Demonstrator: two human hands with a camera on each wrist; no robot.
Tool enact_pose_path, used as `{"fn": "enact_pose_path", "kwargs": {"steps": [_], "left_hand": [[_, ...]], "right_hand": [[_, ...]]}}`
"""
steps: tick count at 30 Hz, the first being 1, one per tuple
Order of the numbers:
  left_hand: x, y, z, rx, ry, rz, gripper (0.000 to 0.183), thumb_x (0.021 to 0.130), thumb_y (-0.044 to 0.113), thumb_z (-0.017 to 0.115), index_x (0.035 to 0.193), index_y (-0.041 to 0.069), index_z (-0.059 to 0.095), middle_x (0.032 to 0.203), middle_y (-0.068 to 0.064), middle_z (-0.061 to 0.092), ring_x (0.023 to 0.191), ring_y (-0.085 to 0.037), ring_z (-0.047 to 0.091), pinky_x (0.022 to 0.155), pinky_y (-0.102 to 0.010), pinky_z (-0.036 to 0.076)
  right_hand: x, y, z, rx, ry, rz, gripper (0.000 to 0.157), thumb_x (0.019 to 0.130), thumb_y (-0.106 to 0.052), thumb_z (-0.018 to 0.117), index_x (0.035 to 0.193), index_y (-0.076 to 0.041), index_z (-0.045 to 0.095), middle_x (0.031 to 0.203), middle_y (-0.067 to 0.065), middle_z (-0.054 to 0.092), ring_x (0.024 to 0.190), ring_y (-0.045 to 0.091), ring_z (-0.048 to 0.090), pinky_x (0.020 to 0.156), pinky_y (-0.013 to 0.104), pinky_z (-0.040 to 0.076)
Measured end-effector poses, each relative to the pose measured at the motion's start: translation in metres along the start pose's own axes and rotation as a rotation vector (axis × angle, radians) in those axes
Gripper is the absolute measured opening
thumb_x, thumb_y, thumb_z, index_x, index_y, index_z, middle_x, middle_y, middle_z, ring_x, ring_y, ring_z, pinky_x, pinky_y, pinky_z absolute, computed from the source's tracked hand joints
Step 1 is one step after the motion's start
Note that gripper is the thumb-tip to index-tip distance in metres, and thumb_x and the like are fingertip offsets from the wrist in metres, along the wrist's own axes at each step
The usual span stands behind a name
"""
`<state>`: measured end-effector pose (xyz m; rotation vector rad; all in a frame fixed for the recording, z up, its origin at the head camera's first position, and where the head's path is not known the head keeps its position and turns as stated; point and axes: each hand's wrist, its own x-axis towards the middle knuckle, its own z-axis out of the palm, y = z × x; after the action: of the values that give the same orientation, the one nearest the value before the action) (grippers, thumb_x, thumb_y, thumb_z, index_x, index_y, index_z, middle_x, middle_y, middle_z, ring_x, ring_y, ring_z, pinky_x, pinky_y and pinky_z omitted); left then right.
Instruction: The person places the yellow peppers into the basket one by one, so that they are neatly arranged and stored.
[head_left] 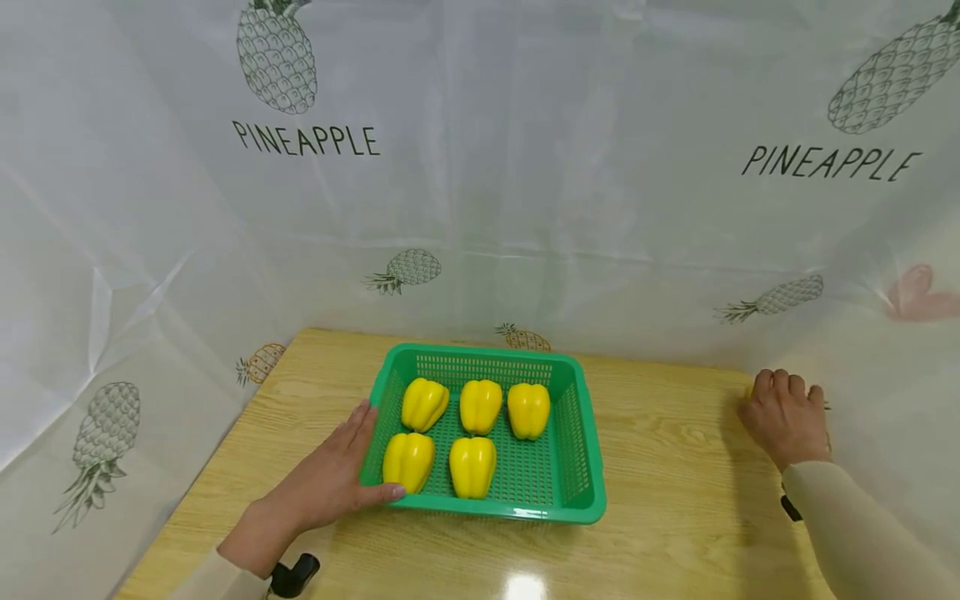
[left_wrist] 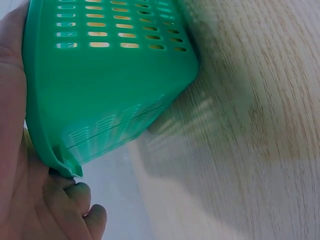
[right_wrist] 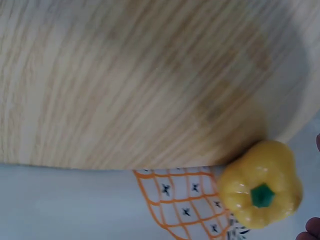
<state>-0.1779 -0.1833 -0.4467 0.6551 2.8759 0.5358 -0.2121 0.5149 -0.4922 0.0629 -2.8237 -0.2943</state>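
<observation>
A green plastic basket (head_left: 525, 510) with slotted walls stands on the wooden table and holds several yellow bell peppers (head_left: 481, 407) in two rows. My left hand (head_left: 333, 475) holds its left front corner, thumb on the front rim and fingers along the outside; the left wrist view shows the rim (left_wrist: 42, 120) between thumb and fingers. My right hand (head_left: 787, 417) is at the table's far right corner. In the right wrist view, another yellow bell pepper (right_wrist: 240, 170) with a green stem lies at that corner. Fingertips (right_wrist: 312, 227) appear beside it, with a visible gap. The head view hides this pepper.
White sheeting printed with pineapples (head_left: 525, 183) hangs behind the wooden table (head_left: 667, 467) and on both sides. In the right wrist view the table edge meets the sheeting near the loose pepper. Dark wrist devices (head_left: 295, 575) show below the hands.
</observation>
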Motion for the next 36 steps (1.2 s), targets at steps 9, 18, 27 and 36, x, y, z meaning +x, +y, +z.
{"fn": "enact_pose_path", "kwargs": {"steps": [9, 18, 27, 36], "left_hand": [[-0.001, 0.000, 0.002, -0.011, -0.008, 0.002, 0.127, 0.088, 0.084, 0.057, 0.166, -0.006, 0.015, 0.175, -0.026, 0.010, 0.157, -0.050, 0.025, 0.121, -0.065, 0.034], [-0.001, 0.001, 0.000, -0.017, -0.013, -0.010, 0.128, 0.088, 0.085, 0.057, 0.166, -0.006, 0.014, 0.175, -0.026, 0.009, 0.157, -0.050, 0.024, 0.121, -0.065, 0.035], [0.001, -0.002, 0.002, -0.014, -0.009, -0.011, 0.127, 0.088, 0.086, 0.057, 0.167, -0.005, 0.014, 0.175, -0.025, 0.008, 0.157, -0.050, 0.024, 0.121, -0.065, 0.035], [0.001, -0.001, 0.002, -0.022, -0.012, -0.014, 0.128, 0.088, 0.085, 0.058, 0.166, -0.006, 0.014, 0.175, -0.026, 0.008, 0.158, -0.050, 0.024, 0.121, -0.065, 0.035]], "right_hand": [[-0.012, 0.003, 0.007, -0.036, -0.076, 0.103, 0.054, 0.096, -0.023, 0.069, 0.101, 0.023, 0.041, 0.081, 0.031, 0.042, 0.078, 0.050, 0.047, 0.070, 0.065, 0.042], [-0.010, 0.005, 0.013, -0.025, -0.143, 0.109, 0.056, 0.098, -0.023, 0.067, 0.111, 0.023, 0.038, 0.083, 0.031, 0.039, 0.081, 0.057, 0.046, 0.072, 0.069, 0.041], [-0.012, 0.000, 0.018, 0.032, -0.112, 0.168, 0.056, 0.101, -0.019, 0.062, 0.115, 0.026, 0.032, 0.099, 0.050, 0.040, 0.067, 0.060, 0.049, 0.051, 0.066, 0.049], [-0.003, 0.000, 0.011, 0.227, -0.135, 0.264, 0.042, 0.106, -0.018, 0.054, 0.102, 0.018, 0.033, 0.086, 0.042, 0.037, 0.073, 0.062, 0.047, 0.051, 0.064, 0.045]]}}
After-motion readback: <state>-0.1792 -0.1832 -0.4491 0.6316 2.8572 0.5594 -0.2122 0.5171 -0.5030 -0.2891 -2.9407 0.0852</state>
